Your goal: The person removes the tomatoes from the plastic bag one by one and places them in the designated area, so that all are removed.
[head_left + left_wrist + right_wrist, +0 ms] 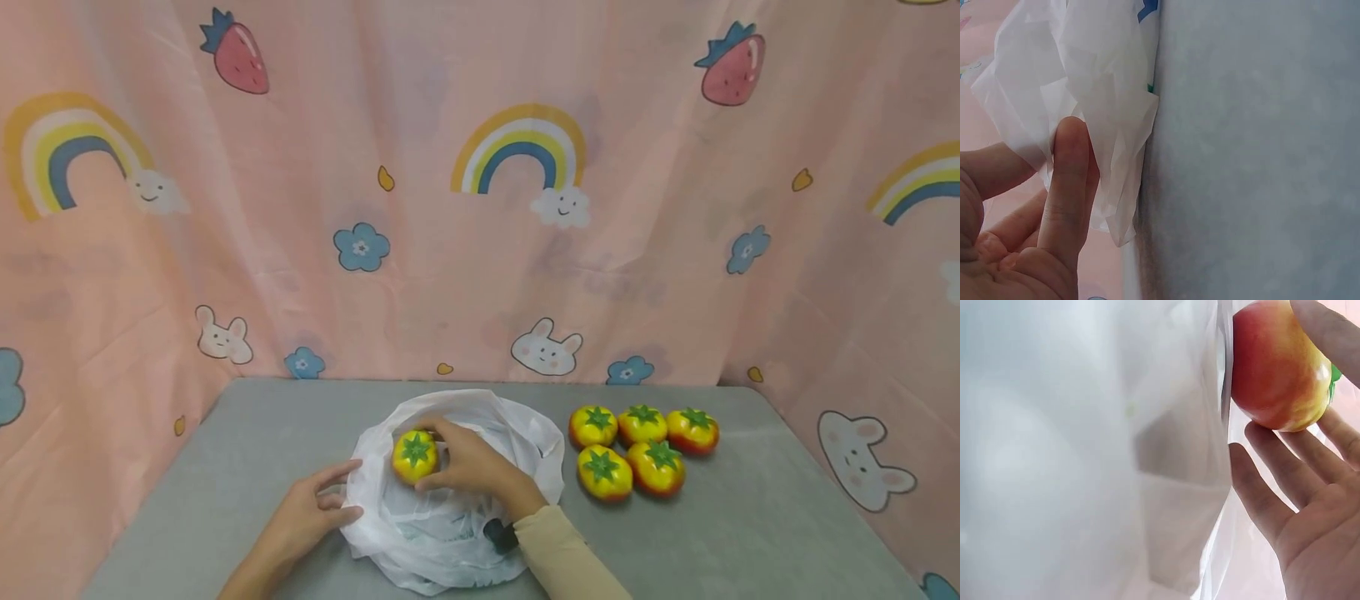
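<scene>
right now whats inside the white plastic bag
The right hand holds one toy tomato in the white plastic bag mouth. The hand and crumpled plastic cover the rest of the inside.

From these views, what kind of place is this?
Likely a staged tabletop recording booth, not a real kitchen: a pink cartoon-print curtain walls in a grey table, and the tomatoes beside the plastic bag look like toys.
</scene>
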`<state>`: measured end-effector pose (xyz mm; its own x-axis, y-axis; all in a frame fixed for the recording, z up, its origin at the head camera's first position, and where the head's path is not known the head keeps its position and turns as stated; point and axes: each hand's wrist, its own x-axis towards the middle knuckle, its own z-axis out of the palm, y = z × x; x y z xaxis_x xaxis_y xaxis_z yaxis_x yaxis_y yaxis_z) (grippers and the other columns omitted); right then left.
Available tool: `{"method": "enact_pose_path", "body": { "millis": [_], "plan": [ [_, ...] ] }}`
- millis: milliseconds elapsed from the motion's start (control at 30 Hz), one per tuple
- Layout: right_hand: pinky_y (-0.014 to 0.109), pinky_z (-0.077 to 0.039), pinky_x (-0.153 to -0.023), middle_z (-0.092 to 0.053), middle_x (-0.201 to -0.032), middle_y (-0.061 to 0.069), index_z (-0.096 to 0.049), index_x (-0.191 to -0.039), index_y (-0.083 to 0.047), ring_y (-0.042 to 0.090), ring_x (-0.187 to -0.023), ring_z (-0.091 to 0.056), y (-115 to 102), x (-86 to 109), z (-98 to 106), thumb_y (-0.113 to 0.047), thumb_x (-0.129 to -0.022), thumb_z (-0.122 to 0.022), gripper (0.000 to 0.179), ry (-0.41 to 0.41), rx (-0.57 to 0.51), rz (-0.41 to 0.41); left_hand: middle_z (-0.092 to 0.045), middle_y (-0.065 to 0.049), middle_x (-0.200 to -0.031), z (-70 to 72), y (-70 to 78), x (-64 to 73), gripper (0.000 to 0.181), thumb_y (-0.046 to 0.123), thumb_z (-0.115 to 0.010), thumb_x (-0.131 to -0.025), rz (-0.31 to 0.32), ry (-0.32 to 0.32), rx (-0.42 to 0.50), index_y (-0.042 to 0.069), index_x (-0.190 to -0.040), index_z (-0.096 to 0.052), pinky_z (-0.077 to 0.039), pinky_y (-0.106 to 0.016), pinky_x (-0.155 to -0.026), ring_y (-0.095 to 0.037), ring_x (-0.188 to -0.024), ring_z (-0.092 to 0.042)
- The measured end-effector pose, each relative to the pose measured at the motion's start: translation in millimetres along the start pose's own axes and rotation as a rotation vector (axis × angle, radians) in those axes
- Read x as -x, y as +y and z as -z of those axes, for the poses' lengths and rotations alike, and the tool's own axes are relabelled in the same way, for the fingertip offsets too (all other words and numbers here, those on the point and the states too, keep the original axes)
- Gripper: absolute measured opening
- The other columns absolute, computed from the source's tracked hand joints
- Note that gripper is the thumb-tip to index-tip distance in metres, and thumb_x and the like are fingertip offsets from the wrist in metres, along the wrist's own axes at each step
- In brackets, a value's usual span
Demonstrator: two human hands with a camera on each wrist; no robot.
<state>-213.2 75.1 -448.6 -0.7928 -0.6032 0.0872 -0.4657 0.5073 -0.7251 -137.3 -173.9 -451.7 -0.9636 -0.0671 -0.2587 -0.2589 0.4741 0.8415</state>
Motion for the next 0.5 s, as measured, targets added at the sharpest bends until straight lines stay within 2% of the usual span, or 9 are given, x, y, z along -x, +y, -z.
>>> {"method": "enact_pose_path", "body": {
  "millis": [267, 500],
  "plan": [
    [0.04, -0.048, -0.107, -0.059, -0.134, -0.008, -0.049, -0.138, -0.027, 0.017, -0.125, -0.057, -3.3, 0.9, -4.5, -0.035, -0.075, -0.087, 0.073, -0.012, 0.024, -0.07, -0.056, -0.019, -0.138, 0.2, -0.4, 0.1, 0.07, 0.004, -0.082, -0.076, 0.001, -0.002, 0.025, 0.015, -0.14, -0.057, -0.051, -0.025, -0.071, -0.014, -0.076, -0.06],
    [0.032, -0.05, -0.103, -0.055, -0.141, -0.005, -0.047, -0.146, -0.023, 0.014, -0.12, -0.057, -0.8, 1.4, -5.0, -0.034, -0.076, -0.086, 0.081, -0.026, 0.059, -0.062, -0.056, -0.02, -0.137, -0.2, -1.7, -0.7, 0.069, 0.004, -0.082, -0.076, -0.005, -0.001, 0.025, 0.014, -0.14, -0.057, -0.05, -0.026, -0.068, -0.014, -0.071, -0.059]
  ]
}}
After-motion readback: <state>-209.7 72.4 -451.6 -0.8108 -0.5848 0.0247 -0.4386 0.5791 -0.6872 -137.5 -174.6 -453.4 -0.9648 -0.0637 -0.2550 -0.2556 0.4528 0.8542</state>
